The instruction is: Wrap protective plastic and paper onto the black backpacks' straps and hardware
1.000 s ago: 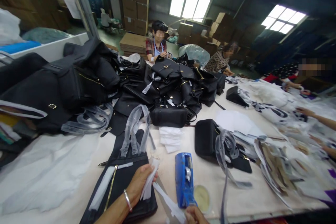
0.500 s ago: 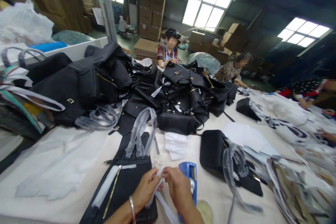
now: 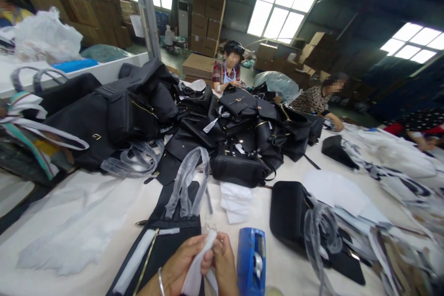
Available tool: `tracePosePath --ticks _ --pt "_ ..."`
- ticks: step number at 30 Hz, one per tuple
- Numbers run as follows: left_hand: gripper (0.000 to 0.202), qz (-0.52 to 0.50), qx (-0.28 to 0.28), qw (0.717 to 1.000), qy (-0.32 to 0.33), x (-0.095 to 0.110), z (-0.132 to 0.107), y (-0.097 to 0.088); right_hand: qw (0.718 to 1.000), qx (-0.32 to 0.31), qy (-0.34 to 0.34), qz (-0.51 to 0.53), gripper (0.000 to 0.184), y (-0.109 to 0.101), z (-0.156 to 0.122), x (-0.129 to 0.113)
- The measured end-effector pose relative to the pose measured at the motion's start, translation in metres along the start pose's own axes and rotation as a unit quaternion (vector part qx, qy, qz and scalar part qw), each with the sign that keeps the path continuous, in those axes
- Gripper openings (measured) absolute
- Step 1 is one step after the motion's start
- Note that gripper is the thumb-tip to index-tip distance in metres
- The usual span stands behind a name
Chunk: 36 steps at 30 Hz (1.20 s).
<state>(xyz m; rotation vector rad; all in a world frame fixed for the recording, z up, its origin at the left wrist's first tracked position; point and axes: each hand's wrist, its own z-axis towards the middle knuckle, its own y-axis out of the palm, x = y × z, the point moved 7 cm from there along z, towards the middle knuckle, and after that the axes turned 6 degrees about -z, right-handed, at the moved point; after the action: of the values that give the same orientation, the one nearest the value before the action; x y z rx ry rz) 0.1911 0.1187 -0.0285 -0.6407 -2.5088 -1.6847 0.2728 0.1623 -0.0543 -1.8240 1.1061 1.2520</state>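
My left hand (image 3: 185, 259) and my right hand (image 3: 224, 259) meet low in the middle, over the near end of a black bag (image 3: 169, 249). Both have their fingers closed on a strip of white tissue paper (image 3: 194, 270), which hangs down between them. The bag lies flat with a gold zipper, white wrapping along it and plastic-wrapped handles (image 3: 189, 185) at its far end. Just right of my right hand stands a blue tape dispenser (image 3: 247, 259) with a roll in it. My palms hide part of the strip.
A heap of black bags (image 3: 239, 125) covers the table's middle. Folded white paper (image 3: 236, 201) lies before it, white sheets (image 3: 79, 222) at left. Another black bag (image 3: 287, 210) with wrapped straps sits at right. Several people work around, one person (image 3: 227, 71) across the table.
The view has shifted, so most things sit slightly lower and further right. My right hand has turned and drawn closer beside the left, leaving the tape dispenser uncovered. The white strip stays between my fingers.
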Motion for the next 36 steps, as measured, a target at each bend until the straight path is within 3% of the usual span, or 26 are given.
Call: tracePosePath --ticks 3,6,11,14,16,19,22,26,30,33,36 --pt "0.043 0.017 0.037 0.999 0.02 0.001 0.003 -0.01 0.999 0.015 0.018 -0.036 0.041 -0.013 0.001 0.006" --pt "0.066 0.104 0.067 0.991 0.056 0.001 0.005 -0.013 0.994 0.039 -0.012 -0.102 0.04 -0.033 0.0 -0.015" --pt "0.08 0.234 0.087 0.96 0.123 0.004 0.003 -0.005 0.98 -0.119 -0.052 -0.147 0.027 -0.011 0.0 -0.05" --pt "0.085 0.252 0.095 0.956 0.117 0.005 0.002 -0.004 0.972 -0.135 -0.058 -0.184 0.025 -0.005 0.006 -0.052" --pt "0.085 0.236 0.091 0.963 0.093 0.002 0.0 -0.003 0.966 -0.108 -0.071 -0.223 0.024 -0.007 0.012 -0.051" --pt "0.065 0.215 0.074 0.973 0.043 -0.005 -0.009 -0.003 0.962 -0.04 -0.09 -0.255 0.025 -0.015 0.015 -0.049" --pt "0.048 0.19 0.063 0.98 0.019 -0.011 -0.019 -0.005 0.978 0.01 -0.063 -0.199 0.029 -0.019 0.007 -0.034" --pt "0.043 0.144 0.075 0.986 0.034 -0.014 -0.023 -0.013 0.994 0.063 -0.02 -0.086 0.042 -0.015 -0.025 -0.003" --pt "0.04 0.145 0.085 0.983 0.073 -0.014 -0.025 -0.013 0.994 0.056 -0.033 -0.09 0.046 0.003 -0.054 0.016" --pt "0.04 0.175 0.088 0.977 0.085 -0.015 -0.028 -0.009 0.981 0.099 -0.055 -0.155 0.043 0.009 -0.061 0.019" --pt "0.042 0.224 0.119 0.963 0.092 -0.015 -0.029 -0.01 0.943 0.171 -0.1 -0.268 0.038 0.014 -0.062 0.015"
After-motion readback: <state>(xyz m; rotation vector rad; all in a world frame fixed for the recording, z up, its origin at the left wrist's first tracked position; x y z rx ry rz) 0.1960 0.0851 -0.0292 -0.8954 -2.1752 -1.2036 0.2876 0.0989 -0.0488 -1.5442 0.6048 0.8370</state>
